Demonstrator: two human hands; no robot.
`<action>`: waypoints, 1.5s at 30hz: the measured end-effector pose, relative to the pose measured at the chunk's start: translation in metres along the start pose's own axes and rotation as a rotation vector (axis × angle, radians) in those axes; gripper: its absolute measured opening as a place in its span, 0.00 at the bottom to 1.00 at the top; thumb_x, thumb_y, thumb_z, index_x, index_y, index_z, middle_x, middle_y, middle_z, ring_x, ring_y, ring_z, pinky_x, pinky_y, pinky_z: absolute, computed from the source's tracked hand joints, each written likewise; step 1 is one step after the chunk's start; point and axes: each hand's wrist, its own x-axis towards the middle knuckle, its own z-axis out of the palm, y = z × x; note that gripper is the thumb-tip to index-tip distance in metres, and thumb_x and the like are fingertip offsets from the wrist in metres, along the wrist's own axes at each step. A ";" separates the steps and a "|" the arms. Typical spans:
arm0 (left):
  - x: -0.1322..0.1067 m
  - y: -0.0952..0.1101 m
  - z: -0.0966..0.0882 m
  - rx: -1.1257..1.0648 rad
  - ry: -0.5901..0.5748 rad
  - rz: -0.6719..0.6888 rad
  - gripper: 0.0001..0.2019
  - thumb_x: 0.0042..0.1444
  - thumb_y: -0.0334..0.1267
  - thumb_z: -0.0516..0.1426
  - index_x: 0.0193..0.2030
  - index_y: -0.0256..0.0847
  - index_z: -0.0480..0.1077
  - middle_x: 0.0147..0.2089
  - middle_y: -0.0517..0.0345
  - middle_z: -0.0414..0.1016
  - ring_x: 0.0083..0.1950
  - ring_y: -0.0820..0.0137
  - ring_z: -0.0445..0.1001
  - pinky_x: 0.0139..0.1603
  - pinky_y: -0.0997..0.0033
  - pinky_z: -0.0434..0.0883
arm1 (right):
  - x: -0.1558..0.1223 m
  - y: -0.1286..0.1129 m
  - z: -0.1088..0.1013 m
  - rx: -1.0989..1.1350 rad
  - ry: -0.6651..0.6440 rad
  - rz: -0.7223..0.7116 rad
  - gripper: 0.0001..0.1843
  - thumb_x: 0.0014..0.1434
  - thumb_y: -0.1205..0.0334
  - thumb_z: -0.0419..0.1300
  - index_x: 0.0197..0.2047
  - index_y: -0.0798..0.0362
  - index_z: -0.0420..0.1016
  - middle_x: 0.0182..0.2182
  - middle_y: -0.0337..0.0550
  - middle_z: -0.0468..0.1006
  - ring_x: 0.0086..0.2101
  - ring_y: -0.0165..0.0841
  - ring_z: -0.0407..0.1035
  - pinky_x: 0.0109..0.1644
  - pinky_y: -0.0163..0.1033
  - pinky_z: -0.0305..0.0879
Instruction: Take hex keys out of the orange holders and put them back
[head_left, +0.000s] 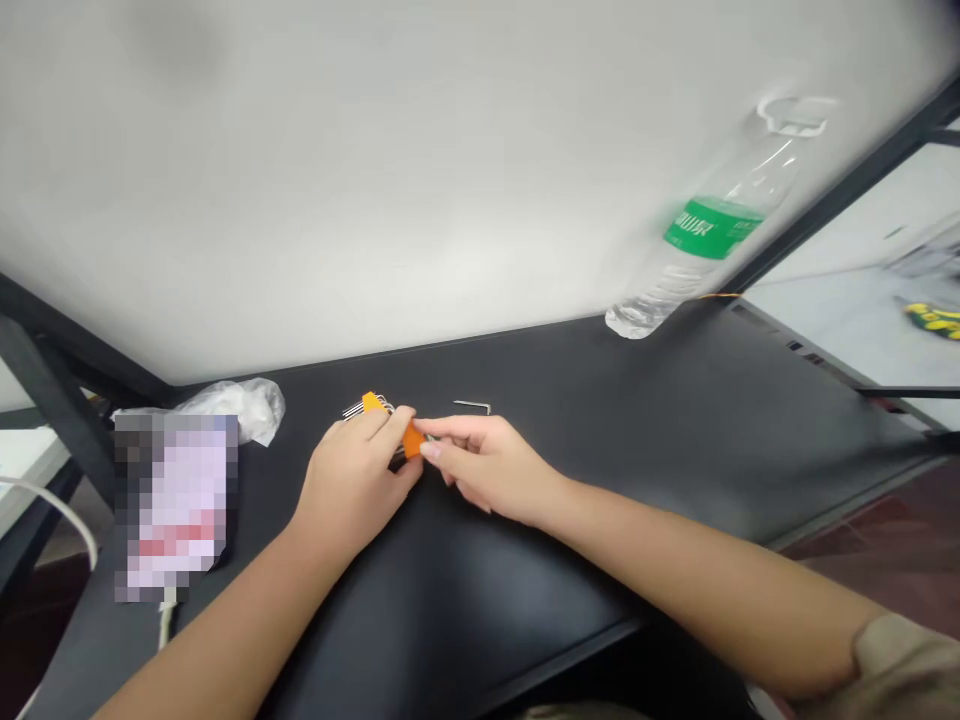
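Note:
An orange hex key holder with several thin metal keys sits just above the black tabletop in my left hand, whose fingers wrap over it. Key ends stick out at its upper left. My right hand pinches at the holder's right end, thumb and index finger together around a small metal piece that looks like a hex key; my fingers mostly hide it. Beyond my right hand, a single L-shaped hex key lies loose on the table.
A clear water bottle with a green label stands at the back right against the white wall. To the left lie a crumpled plastic bag and a blurred-out flat object with a white cable. Dark frame bars border the table.

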 end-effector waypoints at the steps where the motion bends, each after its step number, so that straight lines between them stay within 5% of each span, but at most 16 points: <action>1: 0.000 -0.002 0.000 -0.008 0.010 -0.004 0.15 0.63 0.37 0.58 0.56 0.42 0.70 0.44 0.54 0.79 0.44 0.62 0.77 0.44 0.62 0.68 | -0.003 -0.002 0.001 0.018 -0.038 0.021 0.30 0.66 0.49 0.64 0.68 0.47 0.71 0.27 0.34 0.71 0.17 0.22 0.59 0.18 0.30 0.54; 4: 0.000 -0.007 0.001 -0.022 0.014 -0.028 0.16 0.63 0.39 0.59 0.57 0.42 0.70 0.44 0.55 0.79 0.44 0.62 0.76 0.43 0.63 0.69 | -0.009 -0.004 0.000 0.007 -0.041 0.033 0.39 0.67 0.51 0.62 0.77 0.43 0.54 0.29 0.33 0.72 0.17 0.22 0.59 0.20 0.32 0.58; 9: 0.002 -0.004 0.000 -0.035 -0.013 -0.060 0.16 0.62 0.37 0.59 0.56 0.43 0.71 0.41 0.55 0.78 0.42 0.63 0.75 0.40 0.64 0.68 | -0.010 -0.003 0.001 -0.048 -0.124 0.028 0.46 0.66 0.55 0.64 0.79 0.44 0.45 0.27 0.33 0.74 0.25 0.25 0.65 0.29 0.32 0.62; 13: 0.002 -0.004 0.001 -0.043 -0.004 -0.053 0.14 0.62 0.38 0.60 0.54 0.43 0.72 0.39 0.55 0.77 0.41 0.63 0.75 0.40 0.65 0.69 | -0.010 -0.003 0.002 0.164 -0.235 0.076 0.49 0.67 0.57 0.62 0.80 0.42 0.36 0.27 0.33 0.77 0.19 0.23 0.57 0.24 0.31 0.53; 17: 0.000 -0.006 0.002 -0.042 0.063 -0.051 0.17 0.63 0.38 0.60 0.59 0.44 0.71 0.43 0.53 0.79 0.43 0.62 0.77 0.43 0.63 0.70 | -0.010 -0.004 0.002 0.187 -0.101 0.045 0.48 0.67 0.58 0.61 0.80 0.45 0.37 0.23 0.32 0.75 0.20 0.24 0.58 0.26 0.30 0.54; 22: -0.001 -0.005 0.003 -0.043 0.033 -0.046 0.16 0.63 0.37 0.59 0.57 0.42 0.71 0.44 0.53 0.79 0.43 0.62 0.77 0.44 0.61 0.71 | -0.012 -0.005 0.002 0.116 -0.356 0.076 0.56 0.64 0.58 0.65 0.80 0.43 0.29 0.24 0.32 0.77 0.21 0.26 0.63 0.26 0.31 0.58; 26: -0.001 -0.005 0.003 -0.039 0.066 -0.044 0.17 0.64 0.38 0.59 0.59 0.42 0.70 0.44 0.53 0.79 0.45 0.61 0.78 0.45 0.61 0.71 | -0.010 -0.002 0.001 0.302 -0.169 0.047 0.48 0.67 0.55 0.60 0.80 0.44 0.37 0.21 0.30 0.74 0.15 0.23 0.50 0.20 0.30 0.48; 28: -0.001 -0.005 0.003 -0.042 0.082 -0.040 0.18 0.64 0.38 0.59 0.60 0.42 0.70 0.44 0.53 0.79 0.45 0.61 0.78 0.46 0.61 0.71 | -0.008 0.000 0.001 0.231 -0.151 0.052 0.47 0.67 0.56 0.60 0.80 0.46 0.38 0.21 0.31 0.74 0.16 0.24 0.54 0.21 0.29 0.50; 32: -0.001 -0.004 0.001 -0.024 0.069 -0.046 0.18 0.63 0.36 0.59 0.59 0.41 0.70 0.42 0.54 0.78 0.42 0.62 0.77 0.43 0.61 0.70 | -0.009 -0.001 0.002 -0.064 -0.285 0.029 0.56 0.65 0.60 0.63 0.80 0.44 0.27 0.23 0.31 0.75 0.24 0.28 0.68 0.30 0.32 0.64; 38: -0.002 -0.005 0.001 0.003 0.042 -0.016 0.16 0.65 0.35 0.57 0.59 0.41 0.70 0.45 0.52 0.79 0.44 0.61 0.77 0.43 0.60 0.68 | -0.012 -0.006 -0.001 -0.166 -0.405 0.034 0.53 0.69 0.56 0.56 0.78 0.44 0.16 0.28 0.32 0.78 0.18 0.26 0.61 0.27 0.33 0.60; 42: -0.002 -0.007 0.003 0.008 0.026 0.005 0.15 0.66 0.35 0.56 0.59 0.41 0.70 0.45 0.52 0.81 0.44 0.61 0.78 0.44 0.59 0.68 | -0.009 0.005 -0.002 -0.816 -0.225 -0.204 0.52 0.65 0.59 0.58 0.80 0.57 0.29 0.26 0.37 0.77 0.25 0.33 0.67 0.33 0.37 0.61; 45: -0.002 -0.008 0.004 0.002 0.045 -0.011 0.17 0.65 0.36 0.57 0.60 0.41 0.69 0.48 0.51 0.81 0.46 0.60 0.78 0.47 0.59 0.70 | -0.002 0.006 -0.016 -0.967 -0.112 -0.358 0.36 0.69 0.56 0.56 0.76 0.54 0.56 0.29 0.40 0.78 0.27 0.32 0.67 0.36 0.38 0.62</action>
